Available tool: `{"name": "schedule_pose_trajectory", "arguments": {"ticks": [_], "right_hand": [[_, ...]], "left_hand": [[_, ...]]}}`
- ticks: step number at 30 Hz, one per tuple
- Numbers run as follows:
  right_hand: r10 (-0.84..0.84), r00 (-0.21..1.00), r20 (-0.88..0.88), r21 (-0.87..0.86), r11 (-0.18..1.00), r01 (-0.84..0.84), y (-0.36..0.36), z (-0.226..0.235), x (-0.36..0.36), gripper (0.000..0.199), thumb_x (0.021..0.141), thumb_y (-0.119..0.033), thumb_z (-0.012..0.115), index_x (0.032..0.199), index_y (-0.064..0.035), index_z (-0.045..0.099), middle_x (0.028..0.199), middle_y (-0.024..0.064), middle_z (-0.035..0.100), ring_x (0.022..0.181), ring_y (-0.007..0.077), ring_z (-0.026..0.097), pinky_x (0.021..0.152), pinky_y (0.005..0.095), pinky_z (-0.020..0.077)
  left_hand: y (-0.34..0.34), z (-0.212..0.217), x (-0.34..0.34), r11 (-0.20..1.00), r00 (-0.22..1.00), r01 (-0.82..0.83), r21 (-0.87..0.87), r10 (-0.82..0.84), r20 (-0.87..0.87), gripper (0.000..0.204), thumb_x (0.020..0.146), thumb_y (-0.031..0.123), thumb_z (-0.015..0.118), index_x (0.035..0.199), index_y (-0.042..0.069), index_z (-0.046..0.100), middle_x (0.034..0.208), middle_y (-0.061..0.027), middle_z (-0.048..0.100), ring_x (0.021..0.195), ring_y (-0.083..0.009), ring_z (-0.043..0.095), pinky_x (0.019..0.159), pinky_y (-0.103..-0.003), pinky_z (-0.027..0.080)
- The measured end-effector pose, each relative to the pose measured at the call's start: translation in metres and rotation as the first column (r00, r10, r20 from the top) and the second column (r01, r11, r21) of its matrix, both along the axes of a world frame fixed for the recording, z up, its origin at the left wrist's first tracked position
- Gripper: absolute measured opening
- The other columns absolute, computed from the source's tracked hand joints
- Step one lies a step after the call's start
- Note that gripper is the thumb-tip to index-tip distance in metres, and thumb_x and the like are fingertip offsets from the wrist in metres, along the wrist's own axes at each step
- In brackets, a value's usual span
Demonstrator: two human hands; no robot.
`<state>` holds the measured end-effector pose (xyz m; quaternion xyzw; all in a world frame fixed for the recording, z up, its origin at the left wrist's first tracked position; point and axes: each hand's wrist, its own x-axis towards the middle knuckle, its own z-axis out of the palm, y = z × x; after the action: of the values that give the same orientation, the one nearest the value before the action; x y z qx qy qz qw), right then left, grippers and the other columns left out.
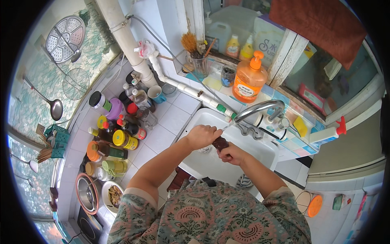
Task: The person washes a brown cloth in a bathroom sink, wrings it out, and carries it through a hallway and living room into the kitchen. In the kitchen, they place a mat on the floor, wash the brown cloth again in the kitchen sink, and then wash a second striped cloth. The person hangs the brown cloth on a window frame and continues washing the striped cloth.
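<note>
A dark reddish-brown, glossy, soft-looking lump (pixel 220 143) is held over the white rectangular basin sink (pixel 262 151), between the person's two bare hands. Its lower end sits in the right hand (pixel 231 155), whose fingers are bent and clamped on it, the thumb lying along the near side; the middle of the lump shows uncovered just beyond these fingers, toward the left hand. The left hand (pixel 202 136) is at the lump's upper left end, its fingers curled in close together with the knuckles upward; they meet the lump's edge, but the hand's own back hides the fingertips, so I cannot tell whether they pinch it. The curved chrome faucet (pixel 260 106) arches above and beyond both hands, its mouth near the left knuckles, and a thin stream of clear water (pixel 228 125) shows there. A grey striped cloth-like item (pixel 243 182) lies in the near part of the sink, partly hidden by the patterned short-sleeved top (pixel 211 215). Behind the sink, well apart from the fingers, stands a large translucent orange pump bottle (pixel 248 84); a white spray bottle with a red trigger (pixel 328 133) is to the right.
</note>
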<state>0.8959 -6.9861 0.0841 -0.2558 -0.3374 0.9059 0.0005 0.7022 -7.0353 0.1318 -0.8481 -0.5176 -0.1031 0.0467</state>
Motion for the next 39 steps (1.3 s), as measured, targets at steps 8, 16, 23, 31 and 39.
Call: {"name": "schedule_pose_trajectory", "arguments": {"ticks": [8,16,23,31,39], "right_hand": [[-0.363,0.902,0.233,0.964,0.207,-0.166,-0.011,-0.007,0.041,0.045,0.073,-0.019,0.07,0.11,-0.0011,0.051,0.102,0.0118,0.056,0.095,0.0258,0.055,0.08,0.0362,0.044],[-0.825,0.526,-0.206,0.67,-0.511,-0.539,0.042,0.079,0.125,0.034,0.077,-0.006,0.057,0.11,-0.002,0.052,0.114,0.0127,0.051,0.107,0.0319,0.047,0.093,0.0412,0.0381],[-0.907,0.356,0.226,0.581,-0.169,-0.796,0.091,0.055,0.166,0.015,0.081,-0.009,0.052,0.092,0.0012,0.053,0.097,0.0179,0.06,0.095,0.0298,0.058,0.074,0.0357,0.0508],[-0.933,0.294,0.208,0.709,-0.063,-0.703,0.073,0.046,0.138,0.023,0.092,-0.022,0.043,0.087,-0.0012,0.052,0.07,0.0152,0.065,0.066,0.0311,0.065,0.062,0.04,0.0528],[-0.879,0.461,-0.12,0.993,-0.112,0.044,-0.007,0.029,0.127,0.05,0.085,-0.015,0.056,0.129,-0.0019,0.037,0.109,0.0177,0.055,0.097,0.0316,0.057,0.076,0.0386,0.0484]], "left_hand": [[-0.021,-0.047,0.026,0.827,0.891,-0.314,-0.467,0.427,0.157,0.039,0.068,0.028,0.07,0.097,0.01,0.051,0.081,-0.0096,0.063,0.076,-0.0299,0.063,0.065,-0.042,0.05],[-0.023,-0.086,0.031,0.609,0.629,-0.187,-0.771,0.677,0.382,0.062,0.062,0.037,0.072,0.107,0.001,0.05,0.087,-0.0175,0.064,0.081,-0.0321,0.064,0.073,-0.04,0.05],[-0.017,-0.084,0.04,0.559,0.529,0.025,-0.829,0.696,0.485,0.052,0.065,0.025,0.074,0.103,-0.001,0.05,0.081,-0.0139,0.063,0.067,-0.0217,0.064,0.063,-0.034,0.051],[-0.02,-0.066,0.048,0.476,0.393,0.18,-0.861,0.767,0.507,0.045,0.068,0.017,0.074,0.102,0.001,0.049,0.077,-0.0064,0.058,0.058,-0.014,0.059,0.049,-0.029,0.048],[-0.022,-0.043,0.05,0.305,0.302,0.39,-0.869,0.849,0.434,0.042,0.071,0.019,0.071,0.103,0.003,0.05,0.086,-0.0066,0.06,0.056,-0.0127,0.055,0.05,-0.026,0.045]]}}
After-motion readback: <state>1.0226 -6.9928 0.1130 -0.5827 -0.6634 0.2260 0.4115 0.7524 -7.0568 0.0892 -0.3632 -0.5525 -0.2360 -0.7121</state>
